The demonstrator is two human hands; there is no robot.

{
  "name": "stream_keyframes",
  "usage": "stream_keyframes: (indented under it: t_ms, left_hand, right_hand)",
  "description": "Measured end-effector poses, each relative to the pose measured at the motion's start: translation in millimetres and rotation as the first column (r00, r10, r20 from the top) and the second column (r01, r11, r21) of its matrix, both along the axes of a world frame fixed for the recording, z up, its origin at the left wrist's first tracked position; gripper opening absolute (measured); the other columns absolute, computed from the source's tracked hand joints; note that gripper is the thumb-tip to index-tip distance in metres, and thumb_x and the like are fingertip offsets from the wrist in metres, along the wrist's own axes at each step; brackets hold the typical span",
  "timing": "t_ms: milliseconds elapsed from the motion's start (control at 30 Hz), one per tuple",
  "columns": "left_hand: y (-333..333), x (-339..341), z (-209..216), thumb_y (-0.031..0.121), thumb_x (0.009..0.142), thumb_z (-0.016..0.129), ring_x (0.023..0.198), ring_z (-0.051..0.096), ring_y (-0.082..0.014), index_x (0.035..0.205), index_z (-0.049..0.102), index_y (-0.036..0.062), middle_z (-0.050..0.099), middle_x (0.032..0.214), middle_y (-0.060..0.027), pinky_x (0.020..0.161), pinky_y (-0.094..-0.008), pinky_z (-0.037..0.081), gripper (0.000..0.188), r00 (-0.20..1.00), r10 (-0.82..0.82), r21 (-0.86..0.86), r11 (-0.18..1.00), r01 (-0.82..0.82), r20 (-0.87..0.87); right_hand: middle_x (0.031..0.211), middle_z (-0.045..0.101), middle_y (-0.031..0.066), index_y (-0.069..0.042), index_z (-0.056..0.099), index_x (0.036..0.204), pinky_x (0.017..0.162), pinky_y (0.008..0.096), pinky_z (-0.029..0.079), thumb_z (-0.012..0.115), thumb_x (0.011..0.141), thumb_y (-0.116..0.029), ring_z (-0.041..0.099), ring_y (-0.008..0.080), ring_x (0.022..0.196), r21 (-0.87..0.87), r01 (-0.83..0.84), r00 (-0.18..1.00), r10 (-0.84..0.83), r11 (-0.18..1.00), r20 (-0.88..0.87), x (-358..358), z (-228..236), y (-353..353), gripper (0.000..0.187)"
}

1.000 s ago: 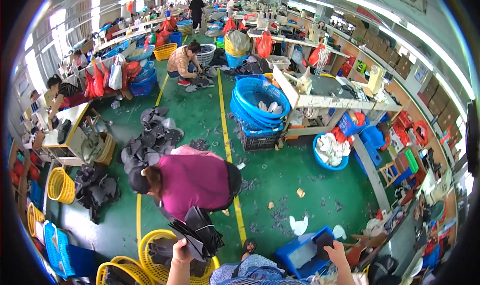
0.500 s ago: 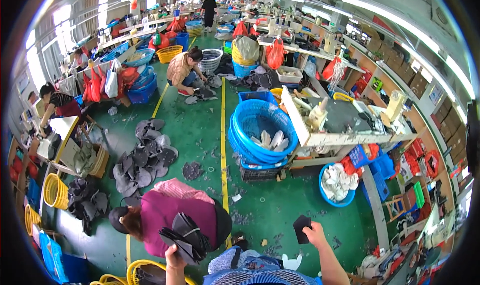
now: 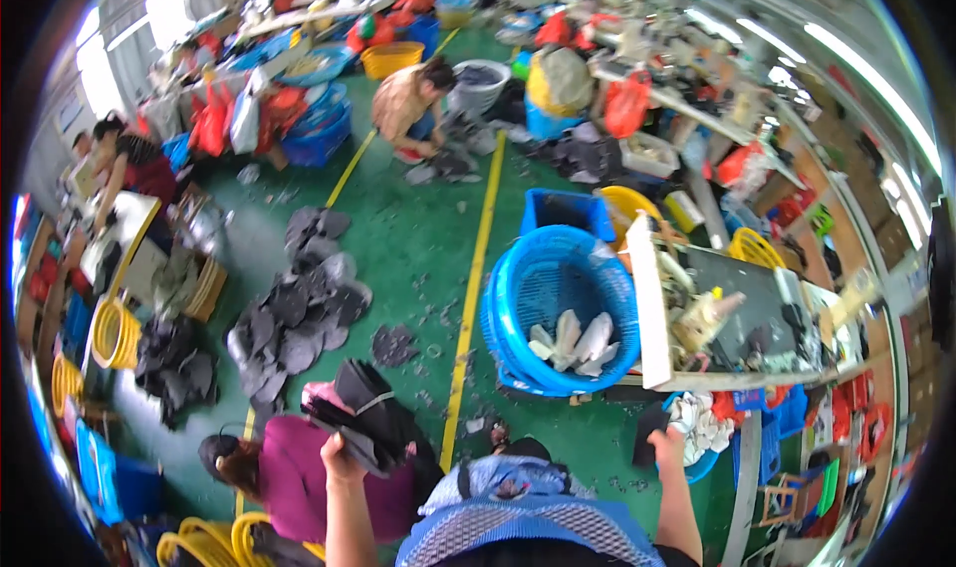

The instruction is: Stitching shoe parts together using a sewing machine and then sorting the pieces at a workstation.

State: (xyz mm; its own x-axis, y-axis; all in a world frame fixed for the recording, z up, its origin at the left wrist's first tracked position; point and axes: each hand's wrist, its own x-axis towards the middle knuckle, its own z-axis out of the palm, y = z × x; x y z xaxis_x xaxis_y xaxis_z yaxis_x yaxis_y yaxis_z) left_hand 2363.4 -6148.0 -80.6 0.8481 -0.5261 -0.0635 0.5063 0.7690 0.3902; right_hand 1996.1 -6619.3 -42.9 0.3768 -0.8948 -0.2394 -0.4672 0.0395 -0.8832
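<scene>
One banded dark stack (image 3: 370, 415) clasped in left grip (image 3: 342, 458), one flat dark piece (image 3: 645, 436) in right grip (image 3: 669, 447)

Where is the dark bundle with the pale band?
In the head view, the bundle is low, left of centre, in the left hand, near the purple top.

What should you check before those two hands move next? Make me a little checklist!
1. Left hand has the dark bundle: ok, it holds it.
2. Pale band on the bundle: ok, it runs across it.
3. Band tight all round: cannot tell, the far side is hidden.
4. Right hand has the dark piece: ok, held.
5. Floor free of scraps: not ok, dark scraps lie on it.
</scene>
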Motion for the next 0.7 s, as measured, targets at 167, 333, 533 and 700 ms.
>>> stream_keyframes:
  t_ms: [167,333,533,700]
  left_hand:
    - [-12,43,-20,0.031,0.090,0.072,0.126,0.062,-0.0380,0.142,0.057,0.0060,0.065,0.137,-0.0188,0.108,-0.0498,0.050,0.060,0.996,0.068,-0.076,0.995,-0.063,0.064]
    - [-32,93,6,0.040,0.091,0.066,0.134,0.057,-0.0426,0.143,0.061,0.0088,0.061,0.145,-0.0197,0.114,-0.0569,0.045,0.060,0.955,0.291,0.212,0.931,-0.297,0.057]
    - [-39,268,-7,0.036,0.094,0.066,0.126,0.064,-0.0376,0.138,0.063,0.0073,0.067,0.138,-0.0141,0.109,-0.0536,0.050,0.053,0.975,0.182,0.187,0.961,-0.203,0.128]
    - [-59,413,58,0.034,0.092,0.067,0.122,0.066,-0.0355,0.143,0.059,0.0047,0.067,0.137,-0.0141,0.108,-0.0512,0.051,0.059,0.951,0.230,0.217,0.937,-0.274,0.206]
  right_hand:
    - [0.086,0.068,-0.0022,-0.003,0.072,0.096,0.072,0.0265,0.048,0.062,0.083,-0.006,0.061,0.0088,0.077,0.097,-0.201,0.973,0.187,0.975,0.135,165,32,-86,0.017]
    - [0.103,0.075,0.0037,-0.001,0.075,0.112,0.085,0.0273,0.053,0.065,0.083,-0.004,0.068,0.0127,0.093,0.142,-0.379,0.912,0.343,0.914,0.222,323,31,-126,0.031]
    - [0.098,0.074,0.0019,-0.001,0.074,0.105,0.080,0.0277,0.052,0.064,0.086,-0.004,0.066,0.0107,0.089,0.136,-0.484,0.823,0.397,0.864,0.407,539,15,-134,0.022]
    - [0.105,0.074,0.0024,0.000,0.073,0.113,0.086,0.0289,0.053,0.065,0.088,-0.004,0.068,0.0127,0.096,0.229,-0.459,0.832,0.325,0.858,0.450,680,17,-130,0.027]
